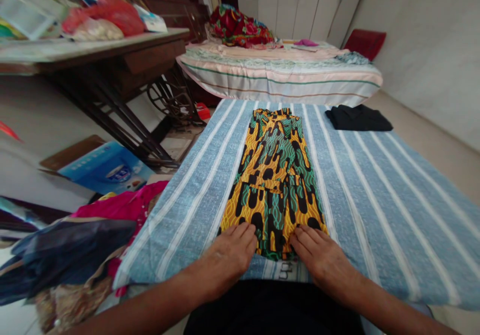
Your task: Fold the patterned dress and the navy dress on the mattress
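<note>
1. Blue cloth with white stripes (375,200) covers the floor across the centre and right of the frame; everything below lies on or around it.
2. Behind it, at the upper centre, stands a bed (281,77) in a pale striped cover; a red flowered bundle (240,27) sits on its left end.
3. At the upper left is a dark wooden table (150,57) on an iron frame; bags and papers are piled on top.
4. At the centre of the frame lies the patterned garment (275,175), orange, green and black; it is folded into a long narrow strip running away from the person.
5. A pink cloth (127,205) lies at the lower left, just beside the blue cloth's edge.
6. A black folded cloth (358,118) rests at the upper right of the blue cloth, well apart from the garment.
7. The left hand (228,255) lies flat, palm down, fingers straight, on the garment's near left corner; the right hand (322,257) does likewise on the near right corner; neither grips anything.
</note>
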Tool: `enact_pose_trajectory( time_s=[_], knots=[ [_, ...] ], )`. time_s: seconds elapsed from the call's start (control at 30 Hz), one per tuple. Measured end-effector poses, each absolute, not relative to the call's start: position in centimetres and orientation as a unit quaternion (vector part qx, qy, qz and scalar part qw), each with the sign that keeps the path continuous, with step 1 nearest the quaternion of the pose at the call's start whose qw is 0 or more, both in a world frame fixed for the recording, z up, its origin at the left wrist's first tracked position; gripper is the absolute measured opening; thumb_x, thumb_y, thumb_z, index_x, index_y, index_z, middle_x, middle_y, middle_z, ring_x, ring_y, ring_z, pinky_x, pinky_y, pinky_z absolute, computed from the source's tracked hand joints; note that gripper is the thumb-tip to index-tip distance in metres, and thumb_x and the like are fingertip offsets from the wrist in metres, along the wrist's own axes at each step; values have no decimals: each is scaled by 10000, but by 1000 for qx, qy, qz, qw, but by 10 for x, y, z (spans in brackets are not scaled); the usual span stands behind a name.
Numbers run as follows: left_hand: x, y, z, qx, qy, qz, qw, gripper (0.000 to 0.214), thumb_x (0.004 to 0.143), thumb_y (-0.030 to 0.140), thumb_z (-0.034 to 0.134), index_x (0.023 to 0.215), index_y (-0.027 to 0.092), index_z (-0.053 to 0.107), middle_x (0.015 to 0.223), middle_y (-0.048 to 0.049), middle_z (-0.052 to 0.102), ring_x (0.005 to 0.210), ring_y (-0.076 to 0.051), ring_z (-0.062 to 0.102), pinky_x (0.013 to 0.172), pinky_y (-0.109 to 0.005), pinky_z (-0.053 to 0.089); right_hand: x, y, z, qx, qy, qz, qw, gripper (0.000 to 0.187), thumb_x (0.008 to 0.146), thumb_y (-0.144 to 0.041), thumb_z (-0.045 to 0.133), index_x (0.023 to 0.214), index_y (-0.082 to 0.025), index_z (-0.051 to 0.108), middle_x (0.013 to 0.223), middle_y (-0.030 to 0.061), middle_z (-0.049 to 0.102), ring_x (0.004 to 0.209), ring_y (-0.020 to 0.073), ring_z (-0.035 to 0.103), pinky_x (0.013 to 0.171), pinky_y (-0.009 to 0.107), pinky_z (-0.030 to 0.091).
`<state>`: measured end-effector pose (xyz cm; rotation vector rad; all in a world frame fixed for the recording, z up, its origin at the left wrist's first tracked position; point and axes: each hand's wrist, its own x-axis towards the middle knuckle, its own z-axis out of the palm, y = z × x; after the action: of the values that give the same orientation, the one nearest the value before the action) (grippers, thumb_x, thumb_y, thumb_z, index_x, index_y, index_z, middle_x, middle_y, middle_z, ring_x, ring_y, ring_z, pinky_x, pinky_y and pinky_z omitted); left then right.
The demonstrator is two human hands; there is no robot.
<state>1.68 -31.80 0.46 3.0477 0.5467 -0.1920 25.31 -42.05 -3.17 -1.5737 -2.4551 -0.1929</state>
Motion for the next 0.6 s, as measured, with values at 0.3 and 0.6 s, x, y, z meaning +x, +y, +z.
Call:
enact_pose_trajectory(
  time_s=[0.3, 0.6],
  knots=[
    [17, -307, -13, 987, 162, 11, -7, 308, 792, 120, 478, 1096, 138, 521, 1139, -117, 571, 1057, -242, 513, 927, -376, 415, 259, -405, -41, -523, -825, -37, 212, 281, 802, -57, 425, 1002, -126, 609, 912, 97, 621, 853, 214, 534, 795, 359, 446],
    [24, -293, 2, 973, 192, 52, 117, 207, 899, 153, 328, 872, 174, 532, 858, -50, 572, 811, -163, 531, 769, -297, 461, 275, -381, -18, -561, -791, 155, 188, 288, 796, -40, 395, 918, -178, 616, 806, 41, 597, 808, 166, 553, 727, 266, 435]
  ],
)
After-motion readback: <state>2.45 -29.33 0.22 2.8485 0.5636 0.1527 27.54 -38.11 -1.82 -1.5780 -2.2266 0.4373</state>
